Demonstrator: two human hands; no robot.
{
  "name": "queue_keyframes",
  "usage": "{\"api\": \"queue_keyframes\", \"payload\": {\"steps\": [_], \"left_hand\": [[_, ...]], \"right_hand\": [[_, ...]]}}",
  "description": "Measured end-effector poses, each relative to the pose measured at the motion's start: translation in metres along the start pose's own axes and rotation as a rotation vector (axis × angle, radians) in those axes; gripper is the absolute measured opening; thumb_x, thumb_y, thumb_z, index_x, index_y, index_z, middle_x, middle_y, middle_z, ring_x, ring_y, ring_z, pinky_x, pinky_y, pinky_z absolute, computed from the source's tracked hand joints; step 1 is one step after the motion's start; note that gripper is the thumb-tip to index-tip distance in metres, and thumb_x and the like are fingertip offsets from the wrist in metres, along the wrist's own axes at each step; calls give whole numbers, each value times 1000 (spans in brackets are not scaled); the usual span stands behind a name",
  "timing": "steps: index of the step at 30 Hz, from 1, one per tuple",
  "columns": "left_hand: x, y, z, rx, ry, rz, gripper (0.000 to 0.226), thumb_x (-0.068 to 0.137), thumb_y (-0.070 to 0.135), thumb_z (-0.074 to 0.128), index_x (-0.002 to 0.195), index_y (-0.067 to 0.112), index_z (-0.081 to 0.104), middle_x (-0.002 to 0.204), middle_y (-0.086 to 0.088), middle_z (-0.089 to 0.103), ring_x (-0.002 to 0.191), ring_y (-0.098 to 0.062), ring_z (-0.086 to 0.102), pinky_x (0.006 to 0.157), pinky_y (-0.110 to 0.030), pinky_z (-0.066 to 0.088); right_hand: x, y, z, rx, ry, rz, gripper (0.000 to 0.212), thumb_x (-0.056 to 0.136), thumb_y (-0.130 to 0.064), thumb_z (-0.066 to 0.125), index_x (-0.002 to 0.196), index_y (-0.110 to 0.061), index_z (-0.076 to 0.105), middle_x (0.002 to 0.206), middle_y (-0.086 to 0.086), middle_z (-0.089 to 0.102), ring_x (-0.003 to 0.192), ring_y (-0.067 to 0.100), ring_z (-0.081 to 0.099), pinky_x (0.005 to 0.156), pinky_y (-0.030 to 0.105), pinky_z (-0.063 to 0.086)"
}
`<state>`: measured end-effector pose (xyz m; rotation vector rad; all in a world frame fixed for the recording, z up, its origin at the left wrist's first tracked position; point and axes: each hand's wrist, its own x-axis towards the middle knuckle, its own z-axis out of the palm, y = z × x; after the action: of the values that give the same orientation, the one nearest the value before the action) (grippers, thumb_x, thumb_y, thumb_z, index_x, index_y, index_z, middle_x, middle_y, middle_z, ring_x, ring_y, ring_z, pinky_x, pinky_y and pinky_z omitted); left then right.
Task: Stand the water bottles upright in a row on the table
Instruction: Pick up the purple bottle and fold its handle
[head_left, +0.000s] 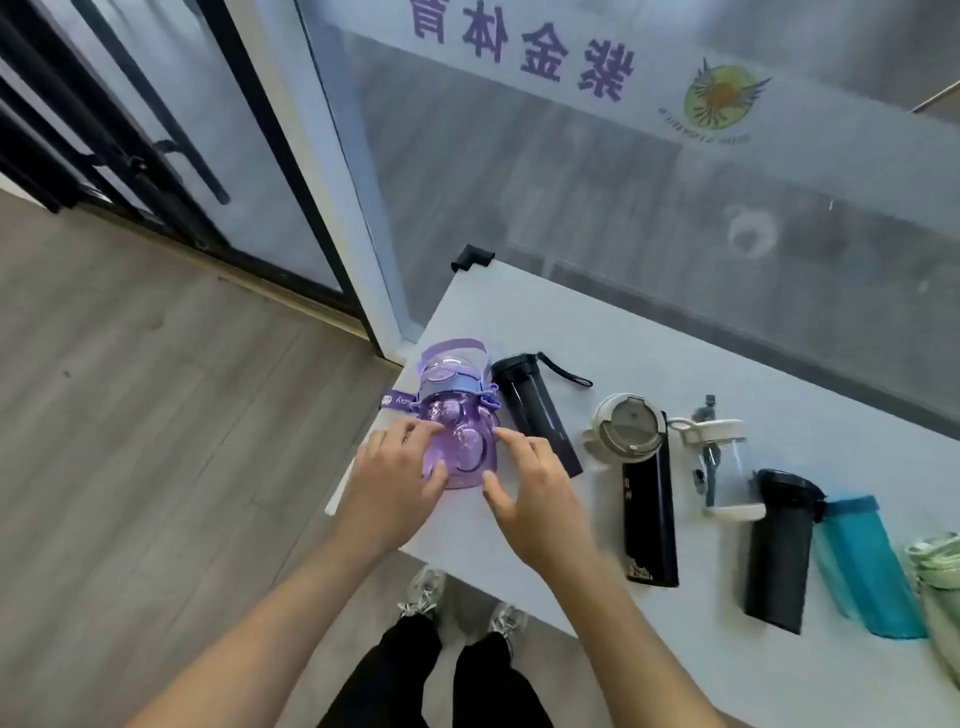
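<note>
A translucent purple bottle (464, 444) with a lilac lid and strap stands upright at the left end of the white table (571, 327). My left hand (389, 483) wraps its left side, thumb on the front. My right hand (532, 488) is spread beside its right side, index fingertip at the bottle's wall. To the right, upright in a row, stand a tall black bottle (535, 410), a dark bottle with a cream lid (649, 509), a clear bottle with a white lid (727, 467), a black bottle (779, 551), a teal bottle (862, 566) and a pale green bottle (940, 571), which is cut off by the frame.
The table's left edge (363, 452) lies just left of the purple bottle, with wood floor (156, 415) beyond it. A glass wall (623, 182) runs along the table's far side. My shoes (426, 592) show below the near edge.
</note>
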<state>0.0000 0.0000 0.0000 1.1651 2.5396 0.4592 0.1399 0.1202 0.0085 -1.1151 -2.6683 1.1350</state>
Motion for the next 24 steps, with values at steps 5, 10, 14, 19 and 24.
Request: {"api": "queue_keyframes", "payload": {"steps": [5,10,14,19,24], "left_hand": [[15,-14,10,-48,-1,-53,46,86,38,49,129,22,52,120,-3,56,100,-27,54,89,-41,46],[43,-28,18,-318,-129,-268,44,93,34,51,135,23,44,128,-7,49,114,-28,49,100,-40,39],[70,-27,15,-697,-190,-529,42,91,40,55,129,21,51,117,0,61,104,-20,60,92,-38,49],[80,-29,14,-778,-279,-537,40,80,48,64,113,25,61,106,7,66,99,-11,63,89,-36,52],[72,-32,12,-874,-241,-498,47,75,35,67,121,26,60,113,5,68,99,-8,65,89,-32,53]], "right_hand": [[30,-1,7,36,0,39,50,94,-37,59,141,-26,49,125,1,55,116,22,55,100,37,45],[68,0,18,126,-111,222,55,96,-45,56,144,-22,43,133,6,51,121,23,53,100,33,42],[95,2,29,300,-185,363,55,94,-48,59,140,-22,46,128,-2,57,113,17,56,91,26,40],[104,6,42,489,-145,424,67,74,-45,79,131,-23,51,120,-5,66,110,13,65,102,40,51],[95,1,42,518,-92,357,67,73,-36,86,128,-24,50,118,-5,65,109,11,63,98,32,52]]}}
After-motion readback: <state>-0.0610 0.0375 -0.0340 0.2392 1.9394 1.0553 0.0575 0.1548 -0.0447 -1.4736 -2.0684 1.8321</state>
